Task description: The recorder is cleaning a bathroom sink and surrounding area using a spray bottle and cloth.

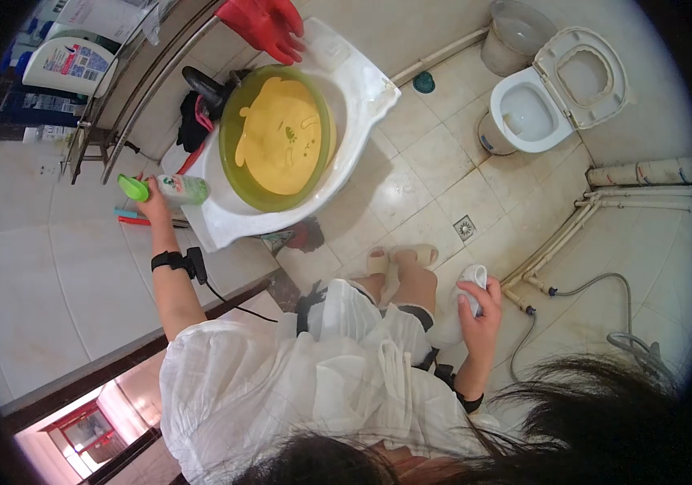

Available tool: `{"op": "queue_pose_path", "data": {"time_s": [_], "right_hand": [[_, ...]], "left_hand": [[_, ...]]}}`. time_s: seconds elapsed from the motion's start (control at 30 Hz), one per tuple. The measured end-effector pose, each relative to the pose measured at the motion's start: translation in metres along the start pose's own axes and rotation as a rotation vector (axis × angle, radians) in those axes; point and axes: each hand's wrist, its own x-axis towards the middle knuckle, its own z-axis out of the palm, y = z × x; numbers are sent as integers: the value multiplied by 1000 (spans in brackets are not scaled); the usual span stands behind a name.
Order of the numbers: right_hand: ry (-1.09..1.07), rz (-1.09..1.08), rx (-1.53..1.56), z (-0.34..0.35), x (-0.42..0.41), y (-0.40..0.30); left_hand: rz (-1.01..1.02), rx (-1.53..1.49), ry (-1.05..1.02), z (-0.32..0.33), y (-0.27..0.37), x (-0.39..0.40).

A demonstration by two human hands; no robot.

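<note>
My left hand [153, 201] is closed around the neck of a clear plastic bottle [183, 189] with a green top [134, 188], just left of the white washbasin [346, 142]. In my right hand [480, 306], over the floor at the right, is a small white cup-like container [473, 280]; its exact kind is unclear. A green plastic tub [231, 151] sits in the washbasin, with a yellow cartoon face showing inside it. Red rubber gloves [264, 27] hang from the metal rail above the washbasin. The black faucet [203, 88] stands beside the tub.
A metal rack [158, 70] with bottles is at the upper left. The toilet [528, 109] has its lid raised, with a bin [516, 45] behind it. A floor drain [463, 228] lies in the tiles. Pipes [555, 248] and a hose [628, 303] run along the right wall.
</note>
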Motion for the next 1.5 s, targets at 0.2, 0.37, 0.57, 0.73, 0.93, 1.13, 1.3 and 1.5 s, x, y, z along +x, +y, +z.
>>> {"op": "queue_pose_path", "data": {"time_s": [0.2,0.37,0.57,0.73,0.93,1.13,1.3,1.5], "right_hand": [[-29,-7,-39,-2,3,1],[-36,-21,-73,2,9,-3],[-46,-30,-55,5,11,-11],[-40,-2,-69,9,9,-9],[-58,-2,-61,13,10,-10],[-36,-2,-47,13,11,-9],[-44,-28,-10,18,17,-4],[-129,-50,103,19,52,9]], "left_hand": [[32,-6,31,-6,-10,30],[51,172,16,-1,-1,35],[-64,161,11,4,20,22],[-13,289,43,9,-9,30],[25,505,83,26,-13,38],[5,387,-14,30,22,17],[192,315,-130,26,75,-14],[238,567,-441,2,173,-34]]}}
